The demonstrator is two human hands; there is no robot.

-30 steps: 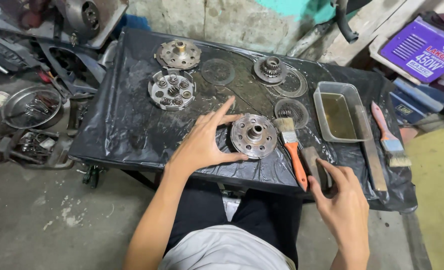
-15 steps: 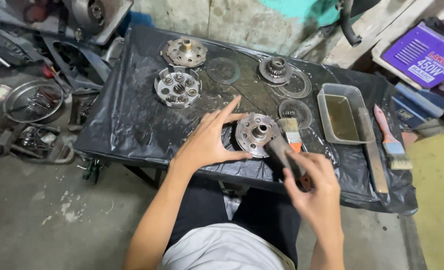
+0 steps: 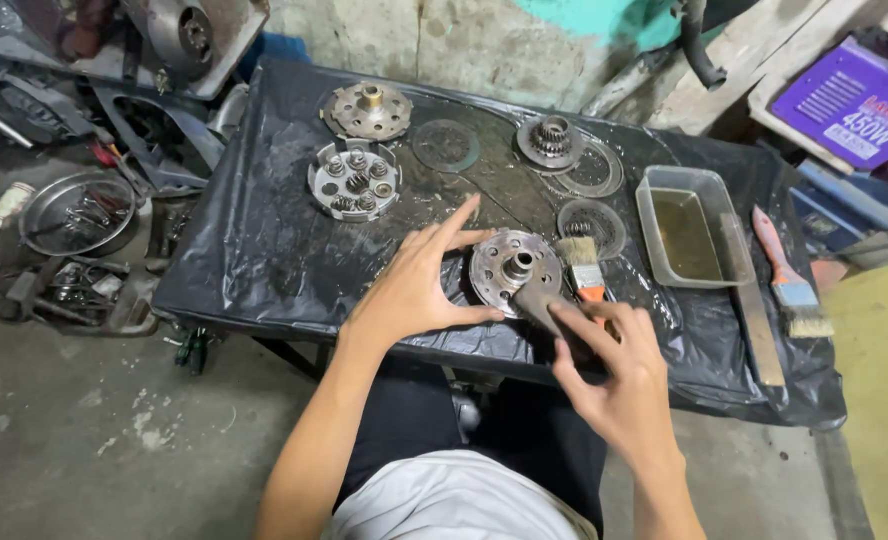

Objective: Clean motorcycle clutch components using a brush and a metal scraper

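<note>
1. While the left hand lies spread and open on the black plastic sheet that covers the table, its thumb and fingers rest against the left edge of a round metal hub, a disc with holes around a raised centre boss.
2. That hub sits near the front edge of the table, just ahead of the person's lap and between the two hands.
3. On the other side, the right hand grips a dark flat tool, fingers closed loosely over its handle, with the tool's tip lying on the hub's lower right face.
4. Just beside the hub on its right lies a paintbrush with an orange handle, bristles pointing away from the person.
5. Farther back stand a flanged plate with a brass centre, a pressure plate with several posts, a thin ring disc and a toothed gear on a flat disc.
6. A further ring disc lies behind the brush.
7. To the right stands a rectangular metal tray holding murky liquid, with a pink-handled brush beyond it.
</note>
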